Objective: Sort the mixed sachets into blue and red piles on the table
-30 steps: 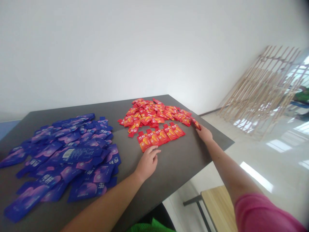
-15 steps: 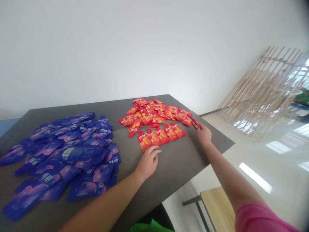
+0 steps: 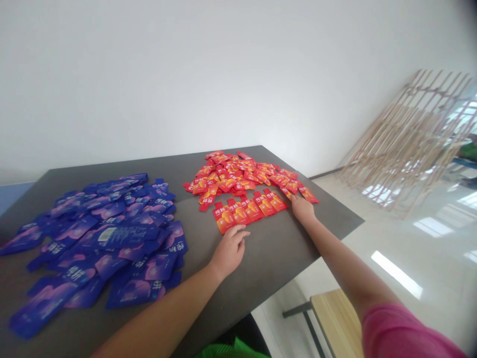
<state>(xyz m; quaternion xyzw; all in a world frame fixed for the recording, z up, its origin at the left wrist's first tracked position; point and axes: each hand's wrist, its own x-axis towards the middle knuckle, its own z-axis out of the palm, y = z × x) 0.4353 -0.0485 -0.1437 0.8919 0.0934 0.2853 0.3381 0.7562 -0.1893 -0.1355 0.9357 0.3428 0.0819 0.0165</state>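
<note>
A row of several red sachets [image 3: 244, 211] with orange pictures lies side by side, partly overlapping, at the front of a larger heap of like red sachets [image 3: 231, 176]. My left hand [image 3: 229, 251] rests on the table just below the row's left end, fingers loosely stretched and holding nothing. Past the row's right end, my right hand [image 3: 303, 211] has its fingers closed at the lower end of a red sachet [image 3: 286, 192]; the fingertips are partly hidden. One more red sachet [image 3: 308, 194] lies flat just beyond this hand.
A big heap of blue-purple sachets [image 3: 122, 233] covers the left part of the dark table [image 3: 208, 293]. Behind stands a white wall [image 3: 167, 84]. A wooden stool [image 3: 339, 318] is below the table's front right edge, and wooden racks [image 3: 406, 139] lean at the far right.
My right hand has moved left toward the row. The sachet it held at the heap's right edge now lies flat on the table. My left hand has stayed in place.
</note>
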